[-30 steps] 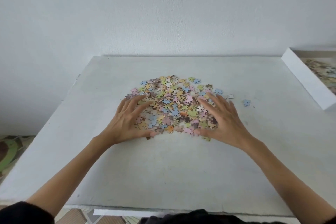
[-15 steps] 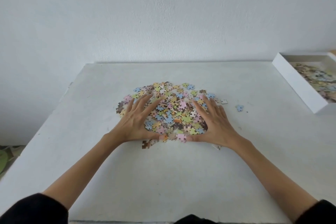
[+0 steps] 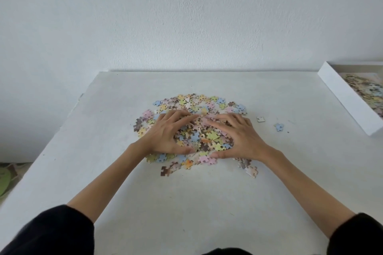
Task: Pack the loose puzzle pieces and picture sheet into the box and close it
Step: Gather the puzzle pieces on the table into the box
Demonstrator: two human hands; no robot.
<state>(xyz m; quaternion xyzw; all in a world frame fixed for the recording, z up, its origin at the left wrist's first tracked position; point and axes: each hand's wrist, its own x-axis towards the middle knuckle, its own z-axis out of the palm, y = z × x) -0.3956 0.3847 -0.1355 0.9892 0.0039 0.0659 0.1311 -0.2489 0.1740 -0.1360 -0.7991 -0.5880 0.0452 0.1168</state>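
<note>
A heap of pastel puzzle pieces [image 3: 204, 137] lies in the middle of the white table [image 3: 186, 203]. My left hand [image 3: 165, 132] and my right hand [image 3: 242, 136] cup its centre from both sides, fingers curled inward. The fingertips almost meet at the far side and the thumbs at the near side. More pieces spread beyond the fingers and under the wrists. The white box [image 3: 348, 97] lies open at the right edge of the table with pieces inside it. No picture sheet or lid is visible.
Two stray pieces, one pale [image 3: 260, 119] and one blue [image 3: 279, 126], lie between the heap and the box. A few loose pieces [image 3: 166, 170] sit near the table's front. A white wall stands close behind the table. Patterned floor shows at the far left.
Both hands have drawn toward each other and their fingers have curled in, bunching the pieces between them. Some pieces are left behind near the wrists.
</note>
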